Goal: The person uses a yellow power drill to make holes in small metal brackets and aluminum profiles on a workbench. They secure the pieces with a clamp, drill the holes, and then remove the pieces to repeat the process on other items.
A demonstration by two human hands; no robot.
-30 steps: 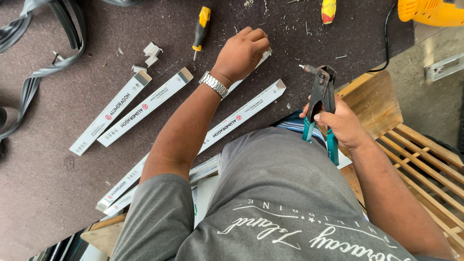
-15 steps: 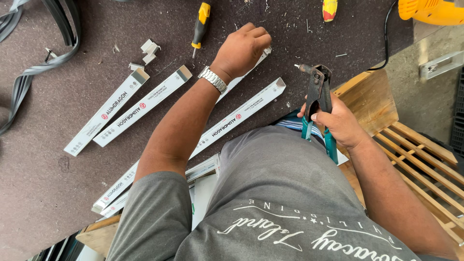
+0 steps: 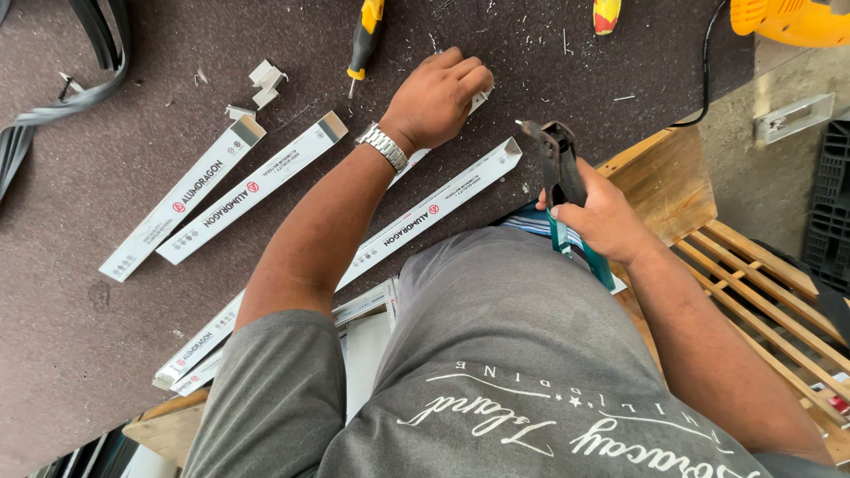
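Note:
My left hand (image 3: pixel 438 99), with a metal watch on the wrist, rests closed on the far end of a white aluminium strip (image 3: pixel 409 162) lying on the dark worktop (image 3: pixel 106 354). Most of that strip is hidden under my hand and forearm. My right hand (image 3: pixel 600 217) grips a black hand tool with teal handles (image 3: pixel 560 177), its head pointing up and away, just right of another white strip (image 3: pixel 443 205). Two more white strips (image 3: pixel 217 199) lie to the left, apart from both hands.
A yellow-and-black screwdriver (image 3: pixel 363 40) lies above my left hand. Small metal offcuts (image 3: pixel 261 80) sit near the strips' top ends. A black strap (image 3: pixel 62 97) curls at the far left. A yellow power tool (image 3: pixel 788 19) with a black cord is top right. A wooden slatted frame (image 3: pixel 753 274) stands at right.
My left hand stays on the strip's end, fingers curled a little tighter. My right hand with the tool has shifted slightly left and up. The view has drifted.

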